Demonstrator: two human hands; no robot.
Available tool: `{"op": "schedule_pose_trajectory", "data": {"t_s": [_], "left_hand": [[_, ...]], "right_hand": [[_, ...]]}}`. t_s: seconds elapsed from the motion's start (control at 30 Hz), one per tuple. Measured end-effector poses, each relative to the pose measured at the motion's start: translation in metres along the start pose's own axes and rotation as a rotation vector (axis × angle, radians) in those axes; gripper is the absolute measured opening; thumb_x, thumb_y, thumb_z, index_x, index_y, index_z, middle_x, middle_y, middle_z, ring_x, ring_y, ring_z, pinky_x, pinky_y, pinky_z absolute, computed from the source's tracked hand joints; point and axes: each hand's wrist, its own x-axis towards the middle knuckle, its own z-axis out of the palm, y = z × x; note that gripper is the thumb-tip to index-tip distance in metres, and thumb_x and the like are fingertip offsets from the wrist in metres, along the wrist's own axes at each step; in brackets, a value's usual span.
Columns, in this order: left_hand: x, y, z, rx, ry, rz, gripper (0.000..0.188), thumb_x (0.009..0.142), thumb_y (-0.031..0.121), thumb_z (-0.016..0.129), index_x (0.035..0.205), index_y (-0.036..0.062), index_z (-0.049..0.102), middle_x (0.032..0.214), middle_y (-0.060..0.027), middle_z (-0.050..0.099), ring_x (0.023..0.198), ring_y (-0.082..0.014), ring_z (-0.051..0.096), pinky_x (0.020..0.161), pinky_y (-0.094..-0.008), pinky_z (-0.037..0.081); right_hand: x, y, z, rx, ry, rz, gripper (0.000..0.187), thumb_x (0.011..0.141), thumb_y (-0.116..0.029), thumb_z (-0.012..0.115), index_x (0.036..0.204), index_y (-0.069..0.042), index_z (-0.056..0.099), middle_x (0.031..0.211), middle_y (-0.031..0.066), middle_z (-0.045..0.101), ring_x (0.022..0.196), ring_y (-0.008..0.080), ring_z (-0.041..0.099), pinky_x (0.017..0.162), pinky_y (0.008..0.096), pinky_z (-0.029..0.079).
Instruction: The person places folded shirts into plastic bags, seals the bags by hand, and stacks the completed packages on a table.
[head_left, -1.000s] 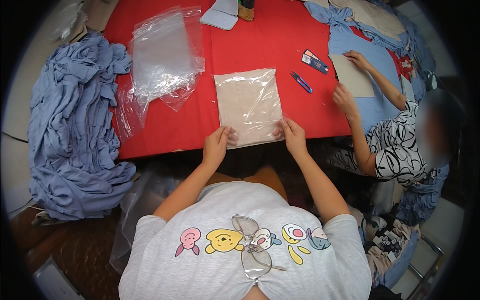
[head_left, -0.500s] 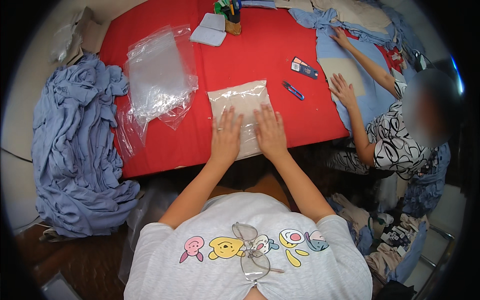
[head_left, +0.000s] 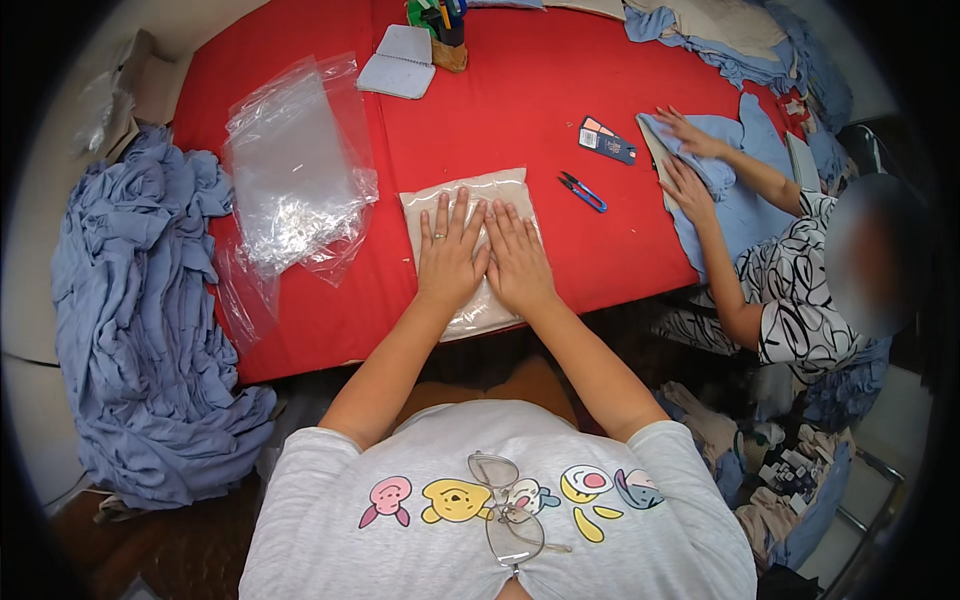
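Observation:
A beige folded garment in a clear plastic bag (head_left: pixel 480 312) lies flat at the near edge of the red-covered table (head_left: pixel 320 330). My left hand (head_left: pixel 452 250) rests on it, palm down with fingers stretched out and a ring on one finger. Beside it my right hand (head_left: pixel 517 255) lies flat on the same bag, fingers extended, the two thumbs close together. Parts of the bag under both palms are hidden. To the right of the bag are blue-handled thread snips (head_left: pixel 583 192) and dark cardboard tags (head_left: pixel 606 141).
Clear plastic bags (head_left: pixel 295 170) are stacked at the left. A heap of blue garments (head_left: pixel 140 320) stands beyond the table's left side. An open notebook (head_left: pixel 397 62) lies at the back. On the right, a co-worker (head_left: pixel 790 280) handles a blue cloth (head_left: pixel 765 215).
My hands have slid closer together and farther up the bag. The co-worker has folded part of the blue cloth over the beige piece. The whole view has shifted slightly.

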Motion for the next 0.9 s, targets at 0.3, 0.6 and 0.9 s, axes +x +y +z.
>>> {"op": "schedule_pose_trajectory", "data": {"t_s": [0.3, 0.6, 0.9], "left_hand": [[0.012, -0.01, -0.004, -0.127, -0.077, -0.014, 0.074, 0.102, 0.034, 0.06, 0.171, 0.015, 0.038, 0.182, -0.0173, 0.018, 0.168, -0.0398, 0.014, 0.134, -0.0614, 0.01], [-0.028, -0.039, -0.024, -0.985, 0.292, -0.662, 0.082, 0.092, 0.002, 0.074, 0.166, 0.0028, 0.039, 0.164, -0.0224, 0.049, 0.152, -0.0317, 0.047, 0.114, -0.0389, 0.049], [0.005, -0.051, -0.04, -0.498, 0.095, -0.835, 0.086, 0.072, 0.027, 0.098, 0.141, -0.0049, 0.058, 0.128, -0.0203, 0.062, 0.127, -0.0332, 0.059, 0.116, -0.0468, 0.044]], "right_hand": [[0.013, 0.001, -0.005, 0.086, 0.017, -0.008, 0.069, 0.102, -0.021, 0.06, 0.165, 0.0, 0.041, 0.174, 0.0209, 0.037, 0.161, 0.0384, 0.035, 0.133, 0.053, 0.023], [0.063, 0.052, 0.002, 0.823, 0.32, 0.699, 0.064, 0.092, -0.019, 0.08, 0.149, 0.002, 0.059, 0.132, 0.0186, 0.069, 0.122, 0.0289, 0.068, 0.101, 0.04, 0.055], [0.101, 0.037, -0.03, 1.039, -0.198, 0.911, 0.042, 0.075, -0.001, 0.09, 0.112, 0.011, 0.074, 0.103, 0.0207, 0.08, 0.086, 0.0254, 0.077, 0.077, 0.0417, 0.061]]}}
